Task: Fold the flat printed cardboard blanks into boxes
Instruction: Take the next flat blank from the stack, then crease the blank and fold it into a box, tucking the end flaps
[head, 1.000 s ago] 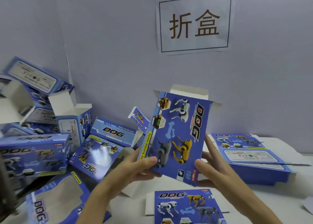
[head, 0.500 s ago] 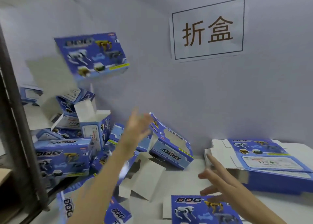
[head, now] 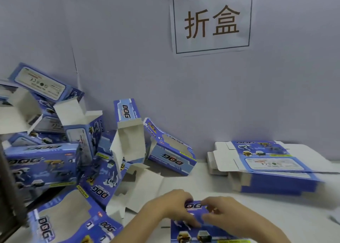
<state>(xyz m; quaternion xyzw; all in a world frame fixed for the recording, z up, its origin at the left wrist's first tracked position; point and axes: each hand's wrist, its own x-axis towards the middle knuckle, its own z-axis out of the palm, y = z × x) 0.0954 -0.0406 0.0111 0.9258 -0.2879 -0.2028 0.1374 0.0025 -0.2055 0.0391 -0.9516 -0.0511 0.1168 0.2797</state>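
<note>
Side by side, left hand point(head: 173, 205) and right hand point(head: 227, 215) pinch the far edge of a near flat blue printed cardboard blank point(head: 184, 232): pickup step; next, probably lift and square it open.

I see my left hand point(head: 174, 204) and right hand point(head: 224, 213) pinching the flat blank point(head: 195, 231) at its top edge; folded boxes point(head: 42, 161) piled left.

From my seat, the flat blank point(head: 198, 232) lies on the table point(head: 202, 180) at 6 o'clock, with the left hand point(head: 171, 204) and right hand point(head: 226, 213) gripping its far edge. The stack of flat blanks point(head: 272, 161) sits at 3 o'clock against the wall point(head: 128, 58). The pile of folded boxes point(head: 42, 161) fills 9 o'clock, with one open box point(head: 171, 156) lying between pile and stack. The paper sign point(head: 212, 20) hangs at 12 o'clock.
</note>
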